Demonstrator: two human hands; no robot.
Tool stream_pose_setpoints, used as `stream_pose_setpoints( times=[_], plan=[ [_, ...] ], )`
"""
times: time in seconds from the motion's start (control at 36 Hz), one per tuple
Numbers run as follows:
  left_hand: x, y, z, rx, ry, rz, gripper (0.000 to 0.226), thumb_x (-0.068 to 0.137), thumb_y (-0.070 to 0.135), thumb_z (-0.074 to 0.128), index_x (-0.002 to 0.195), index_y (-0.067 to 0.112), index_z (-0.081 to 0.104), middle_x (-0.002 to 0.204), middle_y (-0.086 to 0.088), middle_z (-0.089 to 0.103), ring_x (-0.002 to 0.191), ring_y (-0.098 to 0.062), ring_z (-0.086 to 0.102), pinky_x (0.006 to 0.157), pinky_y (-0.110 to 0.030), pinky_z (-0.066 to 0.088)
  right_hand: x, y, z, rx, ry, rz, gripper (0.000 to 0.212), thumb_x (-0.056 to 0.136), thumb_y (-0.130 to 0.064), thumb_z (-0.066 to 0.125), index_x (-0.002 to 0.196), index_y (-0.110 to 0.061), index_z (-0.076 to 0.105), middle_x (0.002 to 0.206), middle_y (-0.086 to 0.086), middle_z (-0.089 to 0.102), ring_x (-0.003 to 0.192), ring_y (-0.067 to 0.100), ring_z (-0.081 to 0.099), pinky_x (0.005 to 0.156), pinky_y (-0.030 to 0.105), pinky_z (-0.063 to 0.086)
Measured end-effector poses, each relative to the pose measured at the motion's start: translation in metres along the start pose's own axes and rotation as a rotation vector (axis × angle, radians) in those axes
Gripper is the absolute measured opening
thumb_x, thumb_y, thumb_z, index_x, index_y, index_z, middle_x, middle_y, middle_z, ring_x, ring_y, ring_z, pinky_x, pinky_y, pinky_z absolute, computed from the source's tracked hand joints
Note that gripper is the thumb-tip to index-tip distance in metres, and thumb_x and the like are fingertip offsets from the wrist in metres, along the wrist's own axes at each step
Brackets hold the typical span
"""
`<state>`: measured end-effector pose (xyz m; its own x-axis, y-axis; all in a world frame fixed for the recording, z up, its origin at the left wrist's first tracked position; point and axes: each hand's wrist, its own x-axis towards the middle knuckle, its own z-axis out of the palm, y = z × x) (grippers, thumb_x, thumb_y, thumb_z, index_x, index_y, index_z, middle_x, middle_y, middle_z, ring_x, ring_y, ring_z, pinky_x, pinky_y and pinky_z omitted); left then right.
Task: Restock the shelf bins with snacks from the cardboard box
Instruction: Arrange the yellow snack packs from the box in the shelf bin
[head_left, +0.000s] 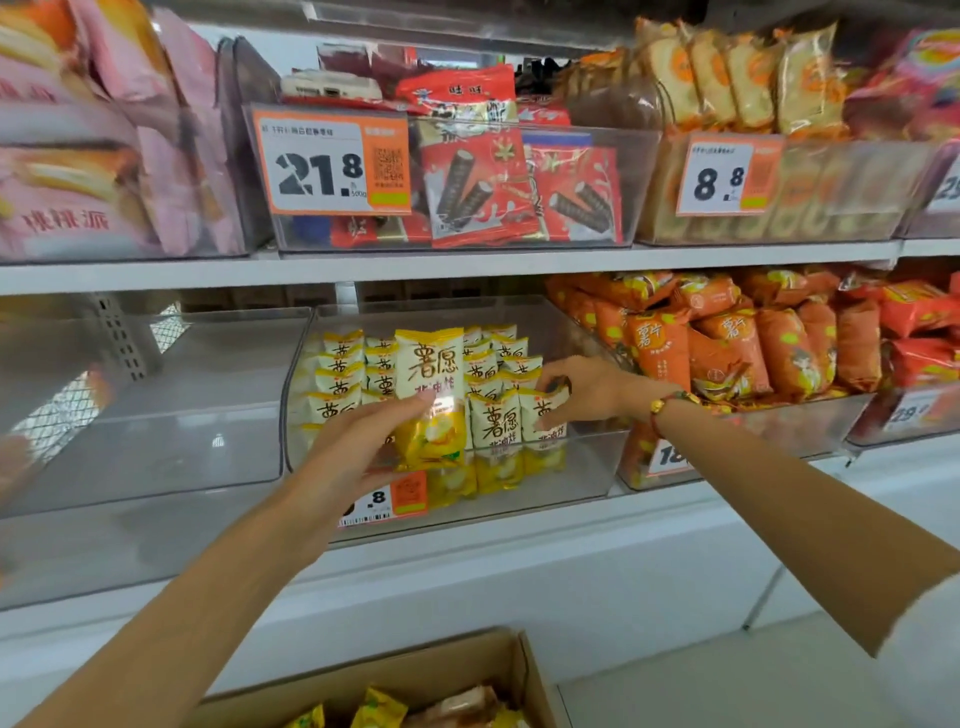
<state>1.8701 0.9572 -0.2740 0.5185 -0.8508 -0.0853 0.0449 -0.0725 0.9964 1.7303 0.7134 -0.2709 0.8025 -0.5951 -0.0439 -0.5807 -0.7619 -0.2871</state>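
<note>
The clear bin (582, 467) is half full; left hand (358, 441) holds a yellow bag (430, 384) over it; right hand (576, 392) pinches a bag inside; the box (467, 670) below has more.

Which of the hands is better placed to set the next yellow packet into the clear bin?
Probably the left hand: it already grips a yellow snack packet at the front of the clear bin. The right hand is busy pinching a packet in the front row.

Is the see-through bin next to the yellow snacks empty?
Looks empty: through the clear left bin only its bare floor and the shelf backing show. Its far-left end is blurred, so cannot tell there.
</note>
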Motion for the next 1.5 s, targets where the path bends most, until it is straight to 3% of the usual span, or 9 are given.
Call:
stream_pose_setpoints(
  times=[0.14, 0.28, 0.44, 0.56, 0.67, 0.89, 1.11, 1.33, 1.5],
  plan=[
    [0.003, 0.007, 0.013, 0.116, 0.014, 0.031, 0.047, 0.059, 0.044, 0.077, 0.101, 0.027, 0.066, 0.101, 0.01, 0.071, 0.098, -0.009, 0.065, 0.079, -0.023, 0.053, -0.04, -0.013, -0.005, 0.279, 0.507, -0.115, 0.021, 0.095, -0.032, 0.057, 0.11, -0.021, 0.066, 0.11, -0.003, 0.067, 0.099, 0.014, 0.063, 0.076, 0.012, 0.046],
    [0.018, 0.025, 0.055, 0.256, -0.027, 0.131, 0.028, 0.074, 0.049, 0.072, 0.097, 0.037, 0.062, 0.096, 0.024, 0.057, 0.093, 0.003, 0.051, 0.089, -0.026, 0.034, -0.088, -0.036, 0.005, 0.942, 0.186, -0.217, 0.036, 0.088, -0.026, 0.065, 0.118, -0.042, 0.055, 0.109, -0.022, 0.063, 0.101, -0.003, 0.062, 0.083, 0.015, 0.051],
    [0.044, 0.03, 0.099, 0.34, -0.135, 0.219, 0.033, 0.078, 0.044, 0.072, 0.107, 0.029, 0.066, 0.088, 0.029, 0.06, 0.074, 0.019, 0.054, 0.057, -0.004, 0.039, -0.088, -0.018, 0.013, 1.038, 0.426, -0.172, 0.042, 0.083, -0.017, 0.072, 0.116, -0.034, 0.053, 0.111, -0.018, 0.064, 0.101, -0.003, 0.061, 0.082, 0.017, 0.053],
    [0.065, 0.029, 0.098, 0.49, -0.229, 0.332, 0.04, 0.095, 0.047, 0.049, 0.128, 0.029, 0.06, 0.116, 0.026, 0.057, 0.095, 0.021, 0.051, 0.083, -0.008, 0.039, -0.085, 0.004, 0.022, 0.735, 0.649, -0.115, 0.057, 0.078, -0.04, 0.074, 0.127, -0.026, 0.049, 0.115, -0.012, 0.065, 0.106, 0.003, 0.061, 0.086, 0.029, 0.054],
    [0.116, 0.03, 0.082, 0.861, -0.127, 0.408, 0.032, 0.103, 0.03, 0.04, 0.128, 0.027, 0.059, 0.142, 0.002, 0.05, 0.121, -0.019, 0.054, 0.102, -0.035, 0.043, -0.083, 0.026, 0.026, 0.27, 0.795, 0.002, 0.068, 0.078, -0.046, 0.07, 0.135, -0.021, 0.043, 0.114, -0.003, 0.065, 0.104, 0.019, 0.059, 0.081, 0.043, 0.053],
    [0.166, 0.04, 0.119, 1.53, -0.344, 0.349, 0.041, 0.105, 0.032, 0.028, 0.144, 0.028, 0.04, 0.154, -0.001, 0.032, 0.14, -0.023, 0.03, 0.108, -0.032, 0.028, -0.067, 0.036, 0.029, 0.319, 0.807, 0.054, 0.065, 0.079, -0.052, 0.066, 0.134, -0.027, 0.042, 0.115, -0.006, 0.063, 0.101, 0.016, 0.061, 0.079, 0.043, 0.053],
    [0.175, 0.042, 0.11, 1.718, -0.381, 0.308, 0.05, 0.103, 0.043, 0.015, 0.146, 0.027, 0.035, 0.155, -0.005, 0.03, 0.141, -0.024, 0.028, 0.114, -0.036, 0.026, -0.067, 0.039, 0.025, 0.364, 0.766, 0.051, 0.067, 0.08, -0.053, 0.066, 0.135, -0.025, 0.041, 0.113, -0.005, 0.064, 0.099, 0.016, 0.062, 0.077, 0.044, 0.054],
    [0.132, -0.004, 0.091, 1.316, -0.35, 0.535, 0.075, 0.087, 0.077, 0.011, 0.149, 0.038, 0.025, 0.158, 0.015, 0.013, 0.147, -0.009, 0.008, 0.12, -0.039, 0.009, -0.074, 0.04, 0.028, 0.43, 0.753, 0.048, 0.066, 0.08, -0.046, 0.07, 0.136, -0.024, 0.042, 0.115, -0.006, 0.064, 0.101, 0.015, 0.062, 0.079, 0.044, 0.054],
    [0.137, -0.002, 0.074, 1.653, -0.487, 0.443, 0.053, 0.101, 0.049, 0.019, 0.152, 0.036, 0.009, 0.161, 0.008, -0.002, 0.148, -0.012, 0.0, 0.119, -0.03, 0.007, -0.076, 0.033, 0.028, 0.475, 0.752, 0.071, 0.067, 0.081, -0.046, 0.07, 0.136, -0.022, 0.041, 0.114, -0.003, 0.064, 0.1, 0.017, 0.063, 0.079, 0.046, 0.055]
  ],
)
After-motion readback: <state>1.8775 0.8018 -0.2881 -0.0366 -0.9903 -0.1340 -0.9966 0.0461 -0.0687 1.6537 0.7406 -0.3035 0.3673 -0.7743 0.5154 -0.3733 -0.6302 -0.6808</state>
